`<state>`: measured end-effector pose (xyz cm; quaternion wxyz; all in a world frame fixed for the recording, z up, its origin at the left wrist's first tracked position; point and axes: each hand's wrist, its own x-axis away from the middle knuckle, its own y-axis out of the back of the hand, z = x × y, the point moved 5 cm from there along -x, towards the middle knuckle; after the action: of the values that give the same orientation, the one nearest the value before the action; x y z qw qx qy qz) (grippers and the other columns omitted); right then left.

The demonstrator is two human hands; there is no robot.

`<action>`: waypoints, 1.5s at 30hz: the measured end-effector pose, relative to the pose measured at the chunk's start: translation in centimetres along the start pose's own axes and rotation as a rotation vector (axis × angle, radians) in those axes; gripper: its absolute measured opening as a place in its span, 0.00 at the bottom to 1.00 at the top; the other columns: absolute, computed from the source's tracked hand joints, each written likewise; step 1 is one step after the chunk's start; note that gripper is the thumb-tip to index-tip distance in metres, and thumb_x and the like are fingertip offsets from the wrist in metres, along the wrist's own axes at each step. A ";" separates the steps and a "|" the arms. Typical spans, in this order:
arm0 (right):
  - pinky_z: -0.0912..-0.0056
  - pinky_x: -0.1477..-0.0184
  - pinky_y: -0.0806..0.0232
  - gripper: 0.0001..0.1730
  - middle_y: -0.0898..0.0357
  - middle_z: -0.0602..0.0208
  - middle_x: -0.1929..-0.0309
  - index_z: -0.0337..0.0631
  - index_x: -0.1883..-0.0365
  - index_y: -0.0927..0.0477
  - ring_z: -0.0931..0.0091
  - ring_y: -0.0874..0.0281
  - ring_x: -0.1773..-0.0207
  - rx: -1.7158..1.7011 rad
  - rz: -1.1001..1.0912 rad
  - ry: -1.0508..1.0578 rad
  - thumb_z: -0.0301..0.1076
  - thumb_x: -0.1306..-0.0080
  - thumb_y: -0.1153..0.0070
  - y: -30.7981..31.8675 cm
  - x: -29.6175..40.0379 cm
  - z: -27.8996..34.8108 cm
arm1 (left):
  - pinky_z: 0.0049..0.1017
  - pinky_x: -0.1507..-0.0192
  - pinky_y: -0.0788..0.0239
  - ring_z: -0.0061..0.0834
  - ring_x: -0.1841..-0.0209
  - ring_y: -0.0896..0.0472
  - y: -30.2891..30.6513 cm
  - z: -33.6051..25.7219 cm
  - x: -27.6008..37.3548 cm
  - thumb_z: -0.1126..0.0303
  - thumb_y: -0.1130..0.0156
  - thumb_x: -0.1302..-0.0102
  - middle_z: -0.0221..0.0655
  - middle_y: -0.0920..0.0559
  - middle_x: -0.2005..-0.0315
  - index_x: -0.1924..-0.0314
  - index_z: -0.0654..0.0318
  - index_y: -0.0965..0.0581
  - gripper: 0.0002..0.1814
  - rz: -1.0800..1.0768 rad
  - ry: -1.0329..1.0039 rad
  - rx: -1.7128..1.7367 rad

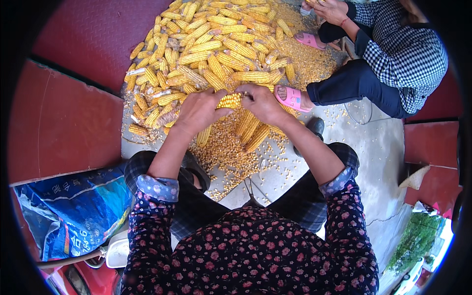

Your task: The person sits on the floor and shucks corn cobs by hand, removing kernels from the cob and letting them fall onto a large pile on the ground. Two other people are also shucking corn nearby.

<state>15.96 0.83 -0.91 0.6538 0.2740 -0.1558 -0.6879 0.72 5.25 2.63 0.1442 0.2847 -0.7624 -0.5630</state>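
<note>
An ear of yellow corn [229, 101] is held level between my two hands, above the near edge of a big pile of corn ears [221, 48]. My left hand [201, 108] grips its left end, with the thumb along the near side. At its right end, the fingers of my right hand [260, 101] are closed around the tip, which they partly hide. Below my hands lie loose corn kernels [228, 153] on the concrete floor, with several ears [254, 132] among them.
At the upper right sits another person [402, 62] in a checked top and pink sandals [293, 97], feet beside the pile. Red metal panels [70, 118] stand at the left. A blue printed sack [81, 210] lies at the lower left, near a white container [118, 250].
</note>
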 end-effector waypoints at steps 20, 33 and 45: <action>0.73 0.67 0.34 0.15 0.26 0.58 0.73 0.32 0.62 0.23 0.77 0.28 0.74 0.026 -0.034 0.072 0.38 0.31 0.52 0.7 0.1 0.4 | 0.39 0.62 0.29 0.45 0.64 0.20 -0.2 -0.2 0.0 0.48 0.35 0.47 0.43 0.19 0.69 0.54 0.56 0.23 0.26 0.041 0.053 0.141; 0.78 0.73 0.36 0.16 0.27 0.71 0.77 0.33 0.62 0.22 0.83 0.33 0.79 -0.464 0.040 -0.278 0.40 0.31 0.51 -0.6 -0.1 -2.0 | 0.37 0.62 0.29 0.45 0.65 0.20 -0.1 0.1 0.0 0.47 0.35 0.46 0.44 0.19 0.70 0.56 0.56 0.22 0.24 0.076 0.125 0.296; 0.78 0.67 0.34 0.18 0.23 0.67 0.69 0.32 0.54 0.25 0.81 0.28 0.71 -0.655 0.101 -0.322 0.39 0.31 0.54 1.1 -0.6 -0.9 | 0.24 0.54 0.33 0.19 0.63 0.26 -2.0 1.5 -0.5 0.50 0.36 0.40 0.32 0.19 0.66 0.51 0.65 0.23 0.26 0.145 0.303 0.761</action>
<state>17.36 1.44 -0.93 0.7071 -0.0696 -0.0413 -0.7025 0.82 6.29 0.36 0.1786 0.3428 -0.9044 -0.1808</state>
